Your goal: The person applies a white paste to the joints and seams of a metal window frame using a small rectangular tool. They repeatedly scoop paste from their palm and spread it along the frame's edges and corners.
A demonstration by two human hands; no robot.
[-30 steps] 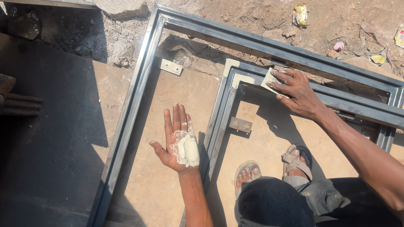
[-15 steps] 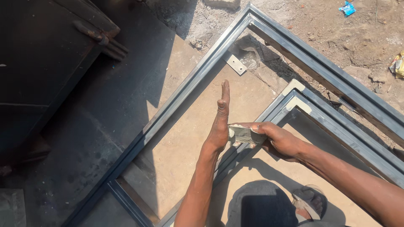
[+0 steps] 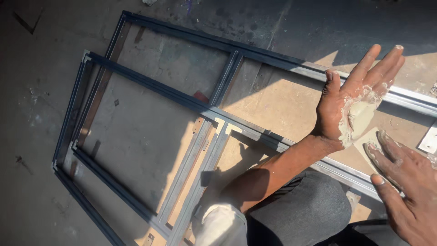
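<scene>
Left hand (image 3: pixel 353 98) held flat, fingers spread wide, a smear of pale putty (image 3: pixel 359 116) across its palm. Right hand (image 3: pixel 403 182) lies just below, fingers pressing a putty knife (image 3: pixel 371 139) whose edge touches the smear; metal frames (image 3: pixel 205 111) lie beneath.

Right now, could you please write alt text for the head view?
A left hand is held open, palm smeared with pale putty, while the right hand presses a flat scraper beside it. Below lie grey metal frames on a dusty floor.
</scene>
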